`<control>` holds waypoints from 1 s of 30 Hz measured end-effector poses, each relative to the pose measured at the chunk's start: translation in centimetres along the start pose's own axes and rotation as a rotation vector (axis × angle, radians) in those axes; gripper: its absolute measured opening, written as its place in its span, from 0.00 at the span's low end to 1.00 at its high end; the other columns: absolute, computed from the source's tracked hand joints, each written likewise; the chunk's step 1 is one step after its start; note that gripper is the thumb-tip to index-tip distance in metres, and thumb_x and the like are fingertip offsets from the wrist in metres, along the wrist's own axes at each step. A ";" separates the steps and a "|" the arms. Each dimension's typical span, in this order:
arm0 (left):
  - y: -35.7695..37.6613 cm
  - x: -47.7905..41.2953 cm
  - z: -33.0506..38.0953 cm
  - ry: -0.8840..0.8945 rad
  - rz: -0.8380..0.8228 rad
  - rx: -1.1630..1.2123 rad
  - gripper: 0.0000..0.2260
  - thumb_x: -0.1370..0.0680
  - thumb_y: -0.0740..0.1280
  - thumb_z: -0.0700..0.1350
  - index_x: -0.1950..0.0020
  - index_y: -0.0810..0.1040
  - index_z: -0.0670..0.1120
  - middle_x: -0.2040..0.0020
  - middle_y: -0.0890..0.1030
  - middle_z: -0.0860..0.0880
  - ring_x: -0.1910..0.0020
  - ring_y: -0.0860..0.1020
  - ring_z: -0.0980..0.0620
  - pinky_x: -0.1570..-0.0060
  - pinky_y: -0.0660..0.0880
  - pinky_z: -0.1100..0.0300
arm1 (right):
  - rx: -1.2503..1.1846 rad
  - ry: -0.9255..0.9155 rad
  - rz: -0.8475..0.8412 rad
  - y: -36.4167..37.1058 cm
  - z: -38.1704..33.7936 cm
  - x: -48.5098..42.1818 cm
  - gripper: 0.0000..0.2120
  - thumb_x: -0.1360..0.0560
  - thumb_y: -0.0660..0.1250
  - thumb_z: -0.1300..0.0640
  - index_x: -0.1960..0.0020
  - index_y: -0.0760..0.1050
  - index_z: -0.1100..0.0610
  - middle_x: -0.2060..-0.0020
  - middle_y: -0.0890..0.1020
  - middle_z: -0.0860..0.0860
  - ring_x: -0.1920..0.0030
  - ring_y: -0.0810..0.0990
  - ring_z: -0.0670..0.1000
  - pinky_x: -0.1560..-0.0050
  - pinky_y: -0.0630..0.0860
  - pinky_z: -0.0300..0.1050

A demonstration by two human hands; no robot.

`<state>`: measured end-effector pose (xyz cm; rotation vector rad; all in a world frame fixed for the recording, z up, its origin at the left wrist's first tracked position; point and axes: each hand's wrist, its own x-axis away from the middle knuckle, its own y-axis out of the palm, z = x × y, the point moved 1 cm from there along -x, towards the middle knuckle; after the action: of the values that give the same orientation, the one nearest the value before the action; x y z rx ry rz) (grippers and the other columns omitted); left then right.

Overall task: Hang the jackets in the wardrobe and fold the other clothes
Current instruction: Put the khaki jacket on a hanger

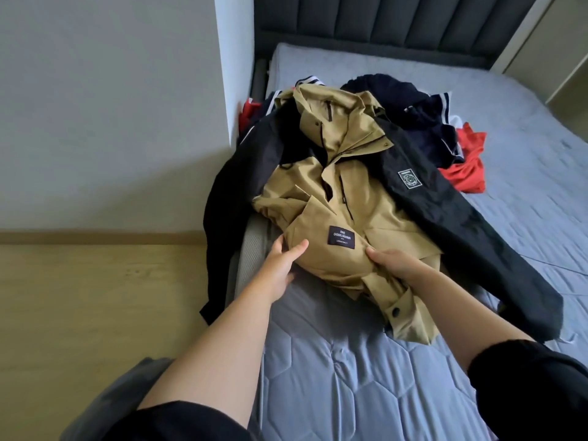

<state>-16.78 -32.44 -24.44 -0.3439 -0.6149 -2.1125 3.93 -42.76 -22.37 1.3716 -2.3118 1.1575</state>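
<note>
A tan jacket (359,198) with a dark sewn label lies crumpled on top of a clothes pile on the bed. Beneath it spreads a black jacket (451,224) with a square badge, one sleeve hanging off the bed's left side. My left hand (283,265) grips the tan jacket's near left edge, thumb on top and fingers under the fabric. At the near right edge my right hand (394,261) holds the same jacket, its fingers curled into the cloth. Further back lie a navy garment (410,106) with white stripes and red clothes (467,163).
The bed (334,377) has a grey-blue quilted cover and a dark padded headboard (381,23). A white wall (111,106) stands to the left above a wooden floor (95,297). More red cloth (249,111) shows at the bed's far left edge.
</note>
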 end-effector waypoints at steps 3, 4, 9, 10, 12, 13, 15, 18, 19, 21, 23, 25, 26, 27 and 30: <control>0.1 -0.4 0.0 -0.013 0.107 0.036 0.21 0.25 0.70 0.48 0.34 0.68 0.48 0.36 0.75 0.46 0.41 0.76 0.47 0.40 0.74 0.50 | 0.030 -0.044 0.013 0.9 0.0 0.5 0.14 0.24 0.64 0.44 0.58 0.80 0.54 0.64 0.81 0.48 0.63 0.79 0.46 0.66 0.73 0.37; 0.2 -0.4 -0.1 -0.009 0.162 -0.030 0.18 0.26 0.71 0.48 0.39 0.70 0.48 0.39 0.77 0.46 0.45 0.77 0.48 0.46 0.76 0.52 | 0.064 -0.078 0.035 1.4 -0.1 0.7 0.15 0.24 0.64 0.46 0.56 0.81 0.57 0.64 0.81 0.49 0.64 0.78 0.47 0.67 0.73 0.36; -0.6 0.3 0.5 -0.034 0.295 -0.280 0.19 0.28 0.71 0.49 0.40 0.75 0.43 0.49 0.80 0.47 0.54 0.78 0.49 0.57 0.74 0.58 | 0.377 -0.352 0.273 4.1 -0.7 2.2 0.12 0.27 0.68 0.50 0.49 0.76 0.57 0.58 0.78 0.52 0.56 0.75 0.52 0.56 0.72 0.45; -0.9 0.6 0.8 -0.044 0.295 -0.274 0.20 0.27 0.70 0.49 0.39 0.74 0.42 0.48 0.80 0.46 0.52 0.78 0.47 0.53 0.75 0.55 | 0.396 -0.399 0.307 4.4 -0.8 2.8 0.14 0.28 0.70 0.51 0.45 0.74 0.54 0.57 0.75 0.49 0.55 0.73 0.50 0.56 0.70 0.44; -1.5 1.2 1.5 -0.058 0.282 -0.272 0.21 0.26 0.70 0.49 0.37 0.74 0.41 0.48 0.80 0.45 0.53 0.78 0.47 0.54 0.75 0.55 | 0.436 -0.486 0.334 5.1 -0.7 3.8 0.20 0.29 0.71 0.51 0.40 0.71 0.51 0.58 0.71 0.44 0.56 0.72 0.49 0.58 0.66 0.42; -1.9 1.6 1.8 -0.066 0.288 -0.290 0.20 0.26 0.70 0.48 0.37 0.74 0.41 0.48 0.80 0.45 0.54 0.78 0.47 0.57 0.74 0.57 | 0.453 -0.524 0.329 5.5 -0.5 4.4 0.21 0.29 0.70 0.50 0.39 0.69 0.50 0.60 0.70 0.42 0.57 0.73 0.49 0.60 0.65 0.41; -2.6 2.4 2.7 -0.073 0.319 -0.331 0.19 0.28 0.72 0.47 0.39 0.75 0.42 0.51 0.80 0.46 0.57 0.78 0.48 0.63 0.71 0.59 | 0.490 -0.564 0.274 6.3 0.2 5.5 0.20 0.27 0.68 0.47 0.38 0.67 0.49 0.62 0.72 0.41 0.61 0.74 0.48 0.62 0.65 0.41; -3.9 3.3 3.5 -0.107 0.338 -0.396 0.18 0.29 0.73 0.43 0.41 0.76 0.41 0.54 0.79 0.46 0.56 0.78 0.46 0.57 0.73 0.56 | 0.559 -0.535 0.126 7.3 2.2 6.4 0.22 0.25 0.64 0.44 0.34 0.65 0.49 0.52 0.80 0.48 0.53 0.78 0.52 0.58 0.69 0.41; -4.5 3.6 3.3 -0.123 0.357 -0.498 0.19 0.29 0.72 0.41 0.40 0.76 0.41 0.52 0.79 0.45 0.54 0.78 0.44 0.53 0.74 0.55 | 0.569 -0.509 0.064 7.6 2.9 6.6 0.23 0.25 0.63 0.44 0.33 0.64 0.49 0.49 0.80 0.48 0.51 0.78 0.52 0.55 0.70 0.41; -5.2 4.2 2.3 -0.167 0.442 -0.888 0.25 0.28 0.69 0.39 0.32 0.69 0.43 0.41 0.76 0.43 0.44 0.76 0.42 0.45 0.73 0.53 | 0.542 -0.452 -0.045 7.9 3.8 6.9 0.23 0.24 0.63 0.44 0.32 0.64 0.50 0.45 0.80 0.48 0.47 0.78 0.49 0.51 0.71 0.39; -5.0 4.7 0.8 -0.175 0.516 -1.289 0.36 0.27 0.66 0.40 0.23 0.52 0.51 0.32 0.68 0.43 0.35 0.68 0.42 0.39 0.69 0.50 | 0.479 -0.436 -0.092 8.1 4.2 7.1 0.21 0.23 0.63 0.47 0.33 0.66 0.52 0.42 0.79 0.48 0.45 0.77 0.47 0.49 0.70 0.36; -4.1 4.9 -0.4 0.007 0.518 -1.527 0.40 0.27 0.67 0.43 0.23 0.45 0.53 0.29 0.62 0.44 0.31 0.62 0.43 0.35 0.65 0.49 | 0.362 -0.459 -0.045 8.0 4.4 7.3 0.17 0.22 0.62 0.49 0.35 0.70 0.52 0.43 0.80 0.48 0.46 0.77 0.46 0.49 0.69 0.35; -3.4 4.8 -0.8 0.149 0.486 -1.597 0.38 0.26 0.67 0.45 0.23 0.46 0.52 0.28 0.60 0.44 0.30 0.59 0.43 0.33 0.62 0.49 | 0.298 -0.482 0.037 7.8 4.5 7.5 0.15 0.22 0.62 0.51 0.37 0.73 0.53 0.44 0.80 0.48 0.47 0.76 0.45 0.50 0.68 0.35; -2.7 4.8 -1.3 0.285 0.431 -1.649 0.36 0.25 0.65 0.47 0.23 0.48 0.51 0.26 0.58 0.44 0.27 0.55 0.43 0.31 0.59 0.48 | 0.252 -0.513 0.167 7.4 4.8 7.7 0.13 0.22 0.62 0.54 0.39 0.75 0.54 0.46 0.80 0.49 0.48 0.75 0.45 0.49 0.67 0.36; -0.2 4.8 -3.2 0.522 0.198 -1.737 0.28 0.20 0.57 0.50 0.23 0.50 0.51 0.22 0.51 0.46 0.24 0.45 0.45 0.27 0.48 0.46 | 0.131 -0.475 0.623 5.1 6.4 7.2 0.13 0.25 0.61 0.64 0.42 0.76 0.60 0.43 0.76 0.54 0.41 0.71 0.54 0.42 0.64 0.41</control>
<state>-19.78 -37.34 -25.03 -0.6541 1.5999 -1.8646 -2.85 -50.71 -25.39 1.0728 -3.2111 1.2518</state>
